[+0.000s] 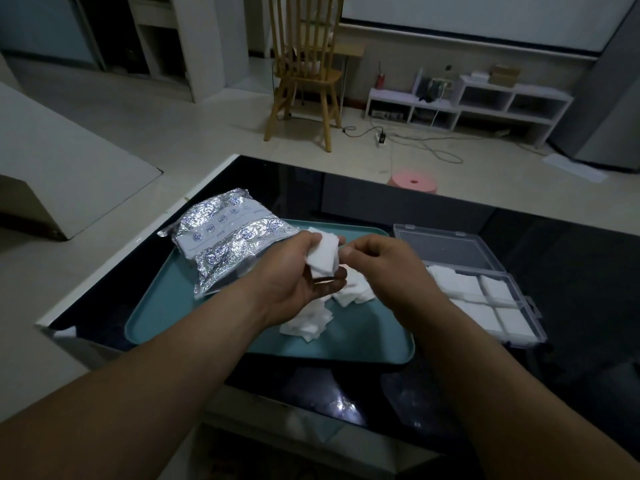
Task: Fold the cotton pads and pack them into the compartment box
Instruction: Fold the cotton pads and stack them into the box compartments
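Note:
My left hand [301,275] holds a white square cotton pad [323,254] above the teal tray [214,327], fingers curled round the pad's left edge. My right hand [384,268] is beside it with curled fingers; its thumb and forefinger meet at the pad's right edge. A loose heap of cotton pads [311,320] lies on the tray under my hands. To the right stands the clear plastic compartment box [519,306] with its lid open; several of its compartments hold white folded pads.
A crinkled silver foil bag [225,244] lies on the tray's left part. The tray and box stand on a glossy black table [571,254] with a white left edge. Beyond it are a pink stool [412,181], a wooden chair [304,74] and a low white shelf.

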Tool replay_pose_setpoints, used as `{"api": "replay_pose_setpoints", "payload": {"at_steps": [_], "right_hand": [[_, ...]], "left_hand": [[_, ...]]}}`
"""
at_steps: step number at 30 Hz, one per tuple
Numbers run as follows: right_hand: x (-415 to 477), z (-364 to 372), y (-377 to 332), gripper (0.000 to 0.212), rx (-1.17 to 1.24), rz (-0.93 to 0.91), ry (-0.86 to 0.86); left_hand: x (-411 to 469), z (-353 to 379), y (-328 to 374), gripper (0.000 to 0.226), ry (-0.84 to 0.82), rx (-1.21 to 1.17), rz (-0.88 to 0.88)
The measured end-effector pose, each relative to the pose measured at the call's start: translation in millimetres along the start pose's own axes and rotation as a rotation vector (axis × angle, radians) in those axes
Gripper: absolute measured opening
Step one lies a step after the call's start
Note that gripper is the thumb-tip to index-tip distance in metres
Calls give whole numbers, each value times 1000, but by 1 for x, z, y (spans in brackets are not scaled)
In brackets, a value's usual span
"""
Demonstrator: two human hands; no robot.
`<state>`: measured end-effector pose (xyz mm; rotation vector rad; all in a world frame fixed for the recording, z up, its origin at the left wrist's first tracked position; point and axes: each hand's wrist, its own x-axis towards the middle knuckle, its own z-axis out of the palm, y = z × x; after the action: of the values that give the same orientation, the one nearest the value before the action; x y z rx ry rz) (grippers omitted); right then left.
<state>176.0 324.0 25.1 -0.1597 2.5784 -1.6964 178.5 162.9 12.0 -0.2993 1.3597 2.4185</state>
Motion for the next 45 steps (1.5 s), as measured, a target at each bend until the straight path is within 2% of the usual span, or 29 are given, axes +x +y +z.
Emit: {"api": "replay_pose_setpoints", "payload": {"at_steps": [3,6,9,11,13,17,19,21,23,25,26,30,32,34,36,39,45], "right_hand": [[0,5,0,9,-57,-32,18],[0,6,2,9,-213,-121,14],[-2,-2,-1,22,-326,-285,8],[-4,-3,-2,35,-391,-382,-115],[-6,0,-2,42,-408,-415,-191],[-3,0,-1,32,-338,-436,-239],[0,-7,-2,38,-323,-371,-323],[6,-15,-2,46,-255,-263,-318],[16,-21,2,39,-216,-157,-130],[27,-27,10,22,-275,-77,107],[31,-28,14,17,-325,-32,157],[36,-12,32,21,-633,27,-19],[36,0,36,37,-725,65,-84],[38,11,42,57,-725,113,-62],[41,19,50,65,-781,118,-25],[46,27,55,56,-905,71,-16],[43,27,48,15,-799,-76,44]], "left_hand": [[-3,2,-1,40,-81,86,-37],[-7,2,0,41,-210,120,-47],[-5,-1,5,35,-170,53,-41],[-3,-2,5,21,-171,38,-81],[-2,-2,3,31,-242,72,-121],[2,-6,2,44,-322,88,-133],[2,-9,6,30,-264,43,-108],[4,-12,11,16,-125,-26,-71],[7,-15,14,15,13,-29,-25],[9,-16,17,9,114,0,22],[11,-17,18,7,158,-5,47],[16,-20,19,8,234,-18,71],[16,-21,19,12,247,8,54],[15,-20,19,14,247,29,32],[14,-18,16,12,258,50,14],[16,-18,13,13,259,101,1],[17,-16,10,10,254,182,10]]}}
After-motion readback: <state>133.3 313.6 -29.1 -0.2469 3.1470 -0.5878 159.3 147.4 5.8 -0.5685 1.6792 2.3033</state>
